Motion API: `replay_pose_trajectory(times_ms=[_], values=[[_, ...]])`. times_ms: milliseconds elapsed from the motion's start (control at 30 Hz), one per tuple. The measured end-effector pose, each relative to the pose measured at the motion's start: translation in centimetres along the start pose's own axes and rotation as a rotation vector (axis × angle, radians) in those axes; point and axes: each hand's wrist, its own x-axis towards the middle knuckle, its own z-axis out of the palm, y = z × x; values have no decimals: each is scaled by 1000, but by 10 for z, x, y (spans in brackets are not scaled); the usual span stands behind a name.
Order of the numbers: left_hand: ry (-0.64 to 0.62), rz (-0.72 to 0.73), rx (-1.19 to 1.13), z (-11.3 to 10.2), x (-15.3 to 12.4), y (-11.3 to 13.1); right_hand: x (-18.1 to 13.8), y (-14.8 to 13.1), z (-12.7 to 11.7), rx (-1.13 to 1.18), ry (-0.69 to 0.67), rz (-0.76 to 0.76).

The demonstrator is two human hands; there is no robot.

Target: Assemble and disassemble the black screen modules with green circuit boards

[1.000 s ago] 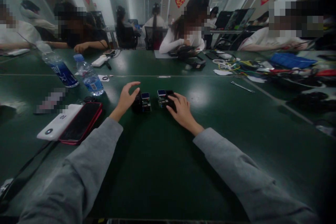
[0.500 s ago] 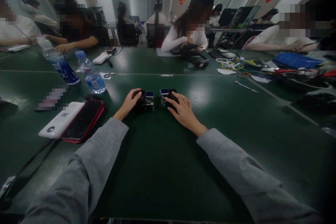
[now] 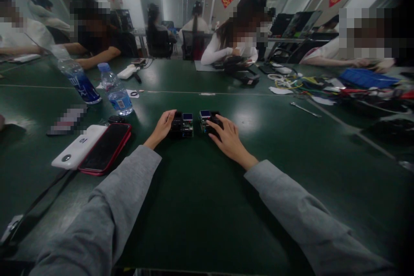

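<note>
Two small black devices with exposed circuit boards and little screens stand side by side on the green table, a narrow gap between them. My left hand [image 3: 164,126] is closed around the outer left side of the left device [image 3: 187,126], fingers close together. Over the outer right side of the other device [image 3: 204,121] lies my right hand [image 3: 229,134], its fingers bent and slightly apart on the black casing. Both screens face up toward me. The fingertips on the far sides of the devices are partly hidden.
To the left are a white power bank [image 3: 76,148], a red-cased phone [image 3: 105,148], another phone [image 3: 67,120] and two water bottles [image 3: 118,95]. A wrench [image 3: 305,109], tangled cables [image 3: 284,81] and a blue tray [image 3: 368,77] lie right. Several people sit beyond.
The view has shifted slightly, moving the scene a little right and down. My left fingers look closer together on their device. My right hand keeps about the same pose.
</note>
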Motion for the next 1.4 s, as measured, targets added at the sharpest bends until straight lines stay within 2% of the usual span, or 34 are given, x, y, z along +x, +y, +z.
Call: replay_pose_trajectory(times_ms=[100,233,433,567,700,800,1233,1400], values=[[29,16,16,0,1,-2,0,3,3,23,0,34],[150,38,1,-1,3,-6,-1,5,6,62,15,65],[241,-21,-59,-4,9,-17,0,2,4,118,89,99],[292,-37,-80,-5,10,-20,2,3,0,170,205,118],[407,-38,-69,-4,8,-16,2,7,-3,282,377,132],[478,-37,-30,-5,5,-11,0,10,-5,350,426,162],[502,-76,-41,-7,5,-7,-2,12,-8,438,363,298],[470,-82,-35,-7,4,-5,-4,15,-8,489,360,351]])
